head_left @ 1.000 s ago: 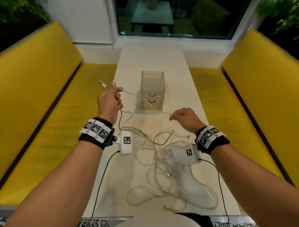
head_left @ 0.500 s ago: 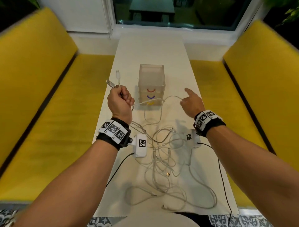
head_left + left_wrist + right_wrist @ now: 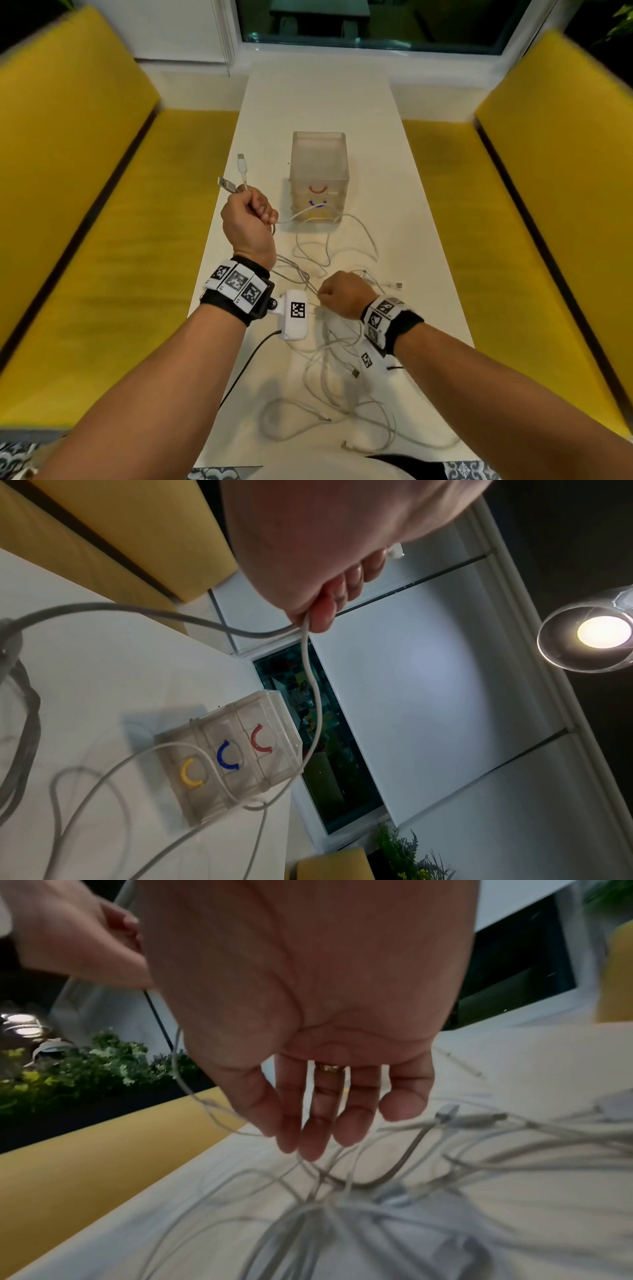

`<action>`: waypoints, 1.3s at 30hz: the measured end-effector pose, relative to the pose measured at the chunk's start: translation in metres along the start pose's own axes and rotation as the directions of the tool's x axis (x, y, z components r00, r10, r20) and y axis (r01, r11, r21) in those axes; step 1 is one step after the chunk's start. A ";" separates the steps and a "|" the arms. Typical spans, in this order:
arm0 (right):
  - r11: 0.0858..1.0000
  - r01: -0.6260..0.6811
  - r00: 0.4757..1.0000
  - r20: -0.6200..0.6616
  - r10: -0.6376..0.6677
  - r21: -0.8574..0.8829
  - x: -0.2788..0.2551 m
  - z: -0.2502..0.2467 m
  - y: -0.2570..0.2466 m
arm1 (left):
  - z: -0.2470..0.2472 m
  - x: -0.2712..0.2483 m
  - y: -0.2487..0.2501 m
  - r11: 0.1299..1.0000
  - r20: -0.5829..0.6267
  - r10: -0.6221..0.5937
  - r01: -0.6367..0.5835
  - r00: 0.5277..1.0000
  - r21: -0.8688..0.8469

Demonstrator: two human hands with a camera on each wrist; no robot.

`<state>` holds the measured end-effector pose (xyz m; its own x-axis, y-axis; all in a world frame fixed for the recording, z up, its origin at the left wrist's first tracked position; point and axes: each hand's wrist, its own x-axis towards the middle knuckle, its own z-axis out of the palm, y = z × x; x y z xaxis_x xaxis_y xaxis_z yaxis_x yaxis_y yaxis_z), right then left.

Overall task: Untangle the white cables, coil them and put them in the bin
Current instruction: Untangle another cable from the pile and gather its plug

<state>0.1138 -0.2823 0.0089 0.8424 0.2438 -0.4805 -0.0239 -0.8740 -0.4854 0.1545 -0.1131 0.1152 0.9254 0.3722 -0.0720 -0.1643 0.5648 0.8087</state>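
Observation:
A tangle of white cables lies on the near half of the white table. My left hand is raised left of the clear bin and grips two cable strands; a metal USB plug and a white plug stick out above the fist. From the left hand one held strand hangs down and loops past the bin. My right hand hovers over the tangle's far edge. Its fingers point down, relaxed, just above the cables, holding nothing.
The bin has red, blue and yellow arc marks on its front. Yellow benches run along both sides of the narrow table. Loose loops lie between the bin and the tangle. A window sits at the far end.
My right hand let go of the strand beside the bin and dropped back to the tangle. That strand now lies slack on the table. The left hand kept its grip and place.

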 end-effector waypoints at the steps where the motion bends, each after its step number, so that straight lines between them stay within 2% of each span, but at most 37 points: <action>1: 1.000 -0.008 1.000 0.008 0.008 -0.024 0.004 0.007 -0.002 | 0.000 0.000 0.000 1.000 0.005 0.003 -0.003 1.000 0.003; 3: 0.994 -0.066 0.998 -0.008 0.066 -0.088 0.012 0.015 -0.006 | 0.000 0.000 0.001 1.000 0.017 0.006 -0.006 1.000 0.002; 6: 0.964 -0.165 0.984 -0.097 0.148 -0.209 0.018 0.021 -0.009 | -0.001 -0.001 0.002 1.000 0.023 0.007 -0.007 1.000 -0.003; 9: 0.938 -0.185 0.977 -0.161 0.143 -0.292 0.019 0.025 -0.015 | -0.002 -0.002 0.002 1.000 0.018 -0.004 0.004 1.000 0.009; 12: 0.931 -0.197 0.977 -0.141 0.160 -0.306 0.020 0.026 -0.020 | -0.004 0.000 0.003 1.000 0.018 -0.011 0.010 1.000 0.023; 17: 0.968 -0.215 0.973 -0.108 0.202 -0.127 0.011 0.008 -0.015 | -0.010 0.003 0.001 0.997 0.023 -0.028 0.027 0.999 0.067; 20: 0.965 -0.228 0.965 -0.103 0.242 0.130 0.005 -0.010 -0.011 | -0.014 0.005 -0.001 0.996 0.011 -0.042 0.041 0.999 0.084; 24: 0.910 -0.134 0.981 -0.080 0.178 0.392 -0.002 -0.036 -0.007 | -0.014 0.006 -0.003 0.994 0.004 -0.040 0.040 0.999 0.105; 28: 0.919 -0.059 0.995 -0.046 0.083 0.389 -0.019 -0.061 -0.015 | -0.012 0.007 -0.004 0.988 0.027 -0.043 0.039 0.999 0.148; 30: 0.913 0.009 0.997 -0.069 0.021 0.408 -0.029 -0.070 -0.019 | -0.013 0.009 -0.005 0.983 0.038 -0.044 0.037 0.998 0.179; 36: 0.766 0.310 0.947 -0.254 -0.196 0.563 -0.048 -0.082 -0.020 | -0.017 0.010 -0.005 0.956 0.067 -0.053 0.031 0.996 0.290; 39: 0.636 0.399 0.916 -0.311 -0.252 0.660 -0.051 -0.084 -0.020 | -0.018 0.009 -0.006 0.953 0.042 -0.079 0.063 0.996 0.297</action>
<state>0.1163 -0.3133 0.1047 0.9454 0.3132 -0.0907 -0.0342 -0.1815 -0.9828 0.1575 -0.0997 0.0992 0.9492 0.2946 -0.1109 0.0033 0.3429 0.9394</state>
